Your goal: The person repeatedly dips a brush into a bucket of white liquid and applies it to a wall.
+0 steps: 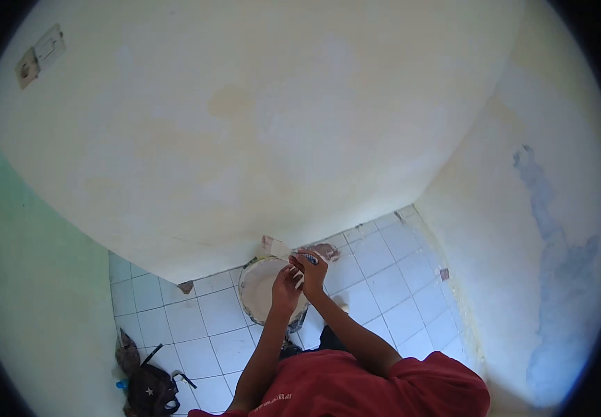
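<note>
Flat-headed tool (274, 247), in the head view, juts near a round bucket's (244, 295) far rim, gripped in the right hand (313, 271), arm outstretched; the left hand (287, 285) curls alongside, its hold unclear. Square tiles (218, 309) lie below.

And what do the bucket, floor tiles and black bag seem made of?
Bucket: perhaps plastic, its round rim smeared and dull; metal can't be ruled out.
Floor tiles: probably glazed ceramic, pale and smooth-looking, with thin dark joints.
Black bag: likely matt fabric, judging by its slumped shape and loose straps.
</note>
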A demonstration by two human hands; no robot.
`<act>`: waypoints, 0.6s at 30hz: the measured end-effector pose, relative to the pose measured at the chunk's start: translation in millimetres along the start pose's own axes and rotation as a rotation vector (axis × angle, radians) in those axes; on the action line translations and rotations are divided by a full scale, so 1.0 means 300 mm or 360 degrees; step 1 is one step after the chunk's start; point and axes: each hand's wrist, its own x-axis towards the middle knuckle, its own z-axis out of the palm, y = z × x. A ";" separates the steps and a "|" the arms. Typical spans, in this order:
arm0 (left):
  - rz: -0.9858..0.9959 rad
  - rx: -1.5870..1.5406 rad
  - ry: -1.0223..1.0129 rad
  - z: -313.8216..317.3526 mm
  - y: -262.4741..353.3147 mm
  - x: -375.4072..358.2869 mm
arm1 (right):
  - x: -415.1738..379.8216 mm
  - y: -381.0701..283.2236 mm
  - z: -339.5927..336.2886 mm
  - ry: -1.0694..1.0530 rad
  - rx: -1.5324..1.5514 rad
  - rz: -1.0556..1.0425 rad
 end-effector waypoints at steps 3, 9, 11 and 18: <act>-0.0041 0.0033 -0.0076 0.043 -0.037 0.003 | -0.016 -0.062 -0.042 0.0026 -0.0300 -0.0029; 0.0018 0.0008 -0.0110 0.160 -0.089 -0.036 | -0.026 -0.139 -0.113 -0.0136 -0.0967 -0.0497; 0.0053 -0.0097 -0.0155 0.178 -0.112 -0.038 | -0.013 -0.147 -0.170 -0.0433 -0.1184 -0.1029; 0.0083 -0.0179 -0.0244 0.254 -0.365 0.006 | 0.072 -0.347 -0.418 -0.1027 -0.1712 -0.1397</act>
